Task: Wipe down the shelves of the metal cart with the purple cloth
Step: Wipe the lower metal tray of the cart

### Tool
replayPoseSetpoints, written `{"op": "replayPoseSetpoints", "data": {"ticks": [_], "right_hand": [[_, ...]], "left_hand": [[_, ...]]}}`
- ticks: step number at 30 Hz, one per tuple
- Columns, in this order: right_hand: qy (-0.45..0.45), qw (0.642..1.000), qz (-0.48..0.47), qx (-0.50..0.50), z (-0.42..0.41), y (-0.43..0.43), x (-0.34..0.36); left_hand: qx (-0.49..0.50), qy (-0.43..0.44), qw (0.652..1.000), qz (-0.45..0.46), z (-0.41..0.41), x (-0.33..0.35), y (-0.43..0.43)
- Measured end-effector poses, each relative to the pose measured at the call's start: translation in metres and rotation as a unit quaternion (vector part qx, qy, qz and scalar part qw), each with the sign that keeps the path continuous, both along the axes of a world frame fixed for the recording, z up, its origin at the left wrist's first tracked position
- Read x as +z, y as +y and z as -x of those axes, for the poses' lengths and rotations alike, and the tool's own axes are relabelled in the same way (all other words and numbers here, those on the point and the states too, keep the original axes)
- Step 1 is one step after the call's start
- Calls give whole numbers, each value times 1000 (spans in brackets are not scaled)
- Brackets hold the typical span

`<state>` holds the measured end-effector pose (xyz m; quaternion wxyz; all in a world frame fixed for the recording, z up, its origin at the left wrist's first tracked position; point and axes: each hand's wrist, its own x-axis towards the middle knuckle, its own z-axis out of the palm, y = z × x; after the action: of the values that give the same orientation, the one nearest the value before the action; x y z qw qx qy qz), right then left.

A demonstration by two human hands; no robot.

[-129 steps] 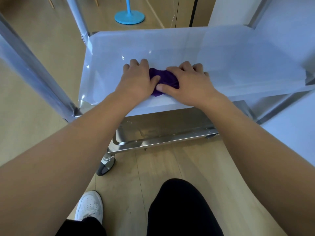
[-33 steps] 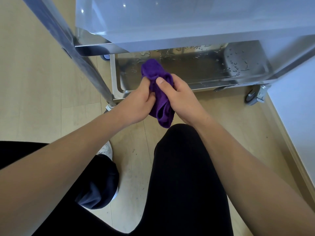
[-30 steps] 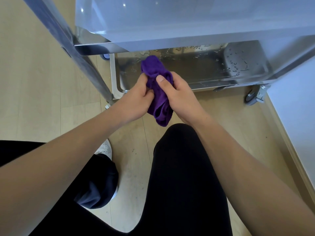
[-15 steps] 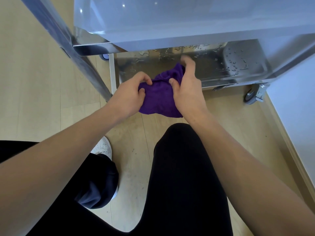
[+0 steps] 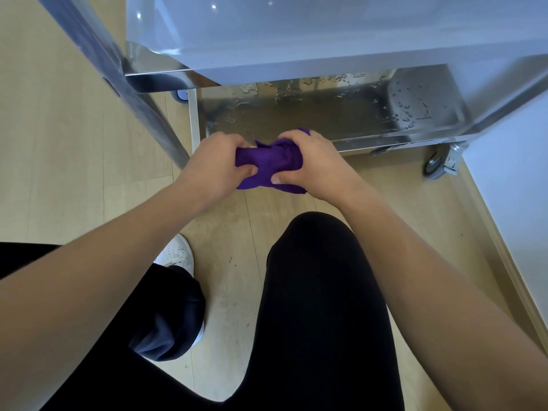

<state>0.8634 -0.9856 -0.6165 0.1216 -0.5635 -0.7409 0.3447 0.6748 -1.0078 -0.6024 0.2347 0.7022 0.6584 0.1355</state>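
The purple cloth (image 5: 268, 164) is bunched between both hands, just in front of the near rim of the metal cart's bottom shelf (image 5: 311, 120). My left hand (image 5: 215, 170) grips its left end and my right hand (image 5: 314, 167) grips its right end, fingers curled over the top. The bottom shelf is shiny steel with water droplets scattered across it. The cart's upper shelf (image 5: 326, 40) overhangs it and hides its far part.
A steel cart leg (image 5: 118, 78) slants down at the left. A caster wheel (image 5: 437, 169) sits at the cart's right front corner, close to a white wall (image 5: 516, 173). My knees in black trousers and a white shoe (image 5: 176, 253) are on the wooden floor below.
The view dropped from the upper shelf to the bottom one. The cloth went from hanging pinched between my hands to being bunched sideways, my hands lower and gripping each end.
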Motion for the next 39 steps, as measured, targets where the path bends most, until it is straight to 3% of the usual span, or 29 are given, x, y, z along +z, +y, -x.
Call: {"op": "replayPoseSetpoints", "data": {"ticks": [6, 14, 20, 24, 26, 31, 36, 39], "right_hand": [[-54, 998, -23, 1, 1, 4, -11], [148, 989, -2, 12, 14, 8, -32], [124, 986, -35, -105, 36, 45, -51], [74, 976, -134, -156, 53, 75, -54], [7, 976, -184, -120, 64, 83, -64], [-153, 969, -160, 107, 76, 74, -109], [-141, 942, -267, 148, 70, 83, -120], [-148, 947, -212, 189, 76, 92, -128]], "left_hand": [[-32, 20, 999, -22, 2, -4, -1], [-77, 17, 996, -30, 15, -28, 19], [-33, 54, 996, -69, 23, -59, 42], [-19, 163, 986, -40, 38, -85, 37], [-33, 226, 973, 3, 46, -98, 30], [-18, 270, 963, 9, 44, -118, 22], [1, 281, 959, -33, 47, -125, 26], [-2, 257, 965, -57, 51, -130, 27]]}}
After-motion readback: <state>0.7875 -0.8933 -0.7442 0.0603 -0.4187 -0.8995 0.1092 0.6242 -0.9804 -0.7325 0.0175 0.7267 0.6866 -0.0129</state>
